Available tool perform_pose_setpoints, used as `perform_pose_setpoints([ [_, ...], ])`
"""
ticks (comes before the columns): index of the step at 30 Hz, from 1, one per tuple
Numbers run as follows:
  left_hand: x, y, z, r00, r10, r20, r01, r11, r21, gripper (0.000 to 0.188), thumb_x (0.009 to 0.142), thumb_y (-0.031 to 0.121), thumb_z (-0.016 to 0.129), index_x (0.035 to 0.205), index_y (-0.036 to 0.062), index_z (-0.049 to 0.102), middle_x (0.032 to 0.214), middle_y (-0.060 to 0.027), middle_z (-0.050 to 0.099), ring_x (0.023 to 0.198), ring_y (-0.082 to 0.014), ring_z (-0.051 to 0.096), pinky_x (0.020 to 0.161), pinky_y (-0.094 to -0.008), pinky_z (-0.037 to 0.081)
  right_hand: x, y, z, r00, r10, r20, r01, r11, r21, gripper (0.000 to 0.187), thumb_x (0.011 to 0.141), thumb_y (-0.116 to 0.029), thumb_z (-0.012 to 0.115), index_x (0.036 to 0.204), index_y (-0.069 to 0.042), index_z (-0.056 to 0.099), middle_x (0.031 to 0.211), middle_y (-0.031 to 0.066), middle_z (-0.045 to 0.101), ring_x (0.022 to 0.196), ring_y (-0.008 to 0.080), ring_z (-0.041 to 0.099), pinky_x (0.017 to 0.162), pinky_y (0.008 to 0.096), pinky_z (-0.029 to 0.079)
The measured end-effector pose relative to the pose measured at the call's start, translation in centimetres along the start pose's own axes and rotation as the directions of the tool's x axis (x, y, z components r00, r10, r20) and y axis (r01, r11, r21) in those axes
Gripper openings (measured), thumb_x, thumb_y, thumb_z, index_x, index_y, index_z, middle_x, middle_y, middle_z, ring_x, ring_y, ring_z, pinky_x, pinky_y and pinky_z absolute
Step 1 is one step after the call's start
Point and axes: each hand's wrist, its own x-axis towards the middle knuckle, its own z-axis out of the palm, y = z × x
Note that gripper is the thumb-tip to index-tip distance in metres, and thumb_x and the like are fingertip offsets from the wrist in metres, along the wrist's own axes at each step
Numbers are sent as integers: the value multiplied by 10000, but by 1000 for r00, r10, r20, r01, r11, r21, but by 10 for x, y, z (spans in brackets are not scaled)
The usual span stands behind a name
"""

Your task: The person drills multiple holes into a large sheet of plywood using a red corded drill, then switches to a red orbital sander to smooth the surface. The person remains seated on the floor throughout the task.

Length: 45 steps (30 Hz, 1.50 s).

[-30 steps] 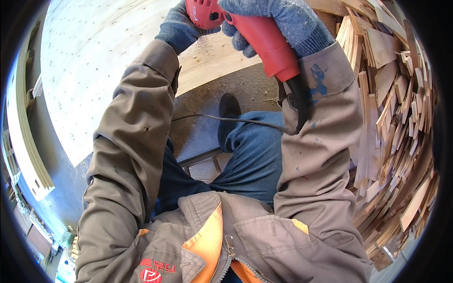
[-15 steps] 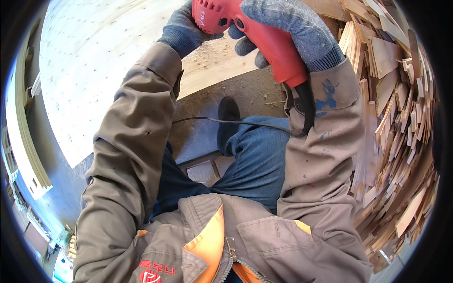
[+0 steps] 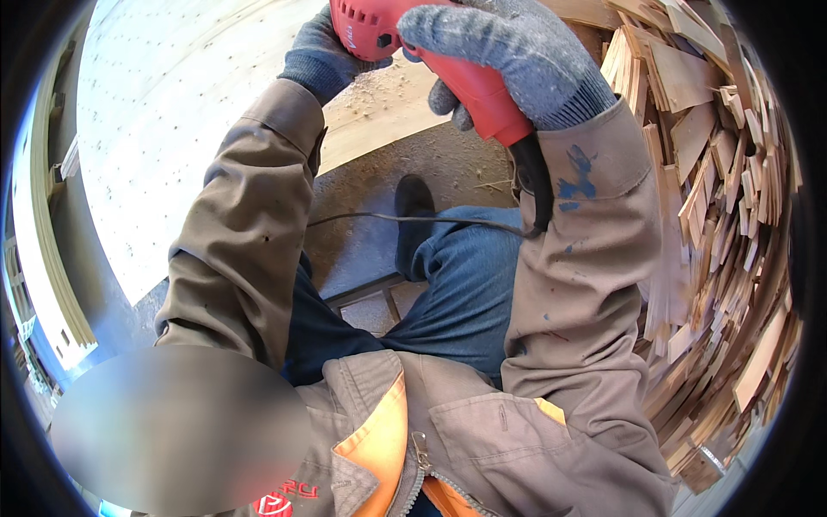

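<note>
Your right hand point(image 3: 508, 52), in a grey knit glove, is wrapped tight around the grip of a red corded power tool point(image 3: 431, 52) at twelve o'clock in the view, its nose running out of sight past the top edge. Your left hand point(image 3: 323, 56), gloved in darker blue-grey, is curled against the tool's front body at eleven o'clock, steadying it; both sets of fingers are closed, none spread. The black cord point(image 3: 413, 218) trails from the handle's base toward the centre, across your knee. The tool sits over the sawdust-strewn edge of a large pale plywood panel point(image 3: 172, 129) at ten o'clock. You look mid-pass, working that edge; the next move likely calls for steady pressure and keeping the cord clear. Stacked wood offcuts point(image 3: 732, 215) crowd three o'clock.
</note>
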Motion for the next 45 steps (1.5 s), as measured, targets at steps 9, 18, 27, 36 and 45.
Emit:
perform_pose_setpoints([
  [9, 17, -7, -14, 992, 35, 123, -38, 999, 20, 453, 1106, 318, 387, 1482, 71, 438, 1465, -199, 528, 1334, -388, 526, 1104, -643, 440, 2, 2, 1, 994, 4, -113, -16, 994, -106, 508, 921, -340, 740, 1244, 31, 613, 887, 87, 644, 655, 152, 641, 569, 274, 535],
  [18, 6, 12, 16, 898, 294, 327, -420, 794, 440, 424, 1091, 229, 447, 1473, 47, 447, 1480, -186, 518, 1334, -361, 538, 1107, -623, 453, -24, -22, 34, 927, 20, -374, -56, 995, -86, 495, 906, -368, 740, 1204, 13, 631, 880, 64, 643, 653, 147, 628, 572, 265, 516],
  [27, -42, 18, 21, 950, 144, 277, -243, 898, 368, 462, 1103, 285, 379, 1488, 34, 428, 1500, -214, 489, 1364, -388, 501, 1128, -630, 421, -40, -17, 35, 986, -46, -162, 45, 999, -6, 485, 891, -383, 730, 1172, 3, 648, 897, 61, 658, 655, 140, 623, 584, 256, 501],
  [36, -125, 41, 36, 842, 123, 525, -429, 743, 514, 625, 878, 145, 760, 1434, 49, 492, 1399, -138, 607, 1287, -263, 585, 1099, -466, 489, -30, 17, 37, 977, -211, -32, 208, 974, -88, 589, 860, -413, 805, 1228, 14, 631, 887, 141, 680, 658, 201, 712, 560, 299, 611],
  [45, -168, 42, 30, 886, 182, 425, -458, 478, 749, 794, 741, 27, 902, 1428, 43, 504, 1367, -113, 636, 1237, -237, 627, 1065, -423, 531, -35, 18, 63, 994, -101, -45, 96, 991, -94, 474, 945, -359, 711, 1253, -14, 611, 989, 125, 709, 617, 159, 670, 515, 259, 560],
])
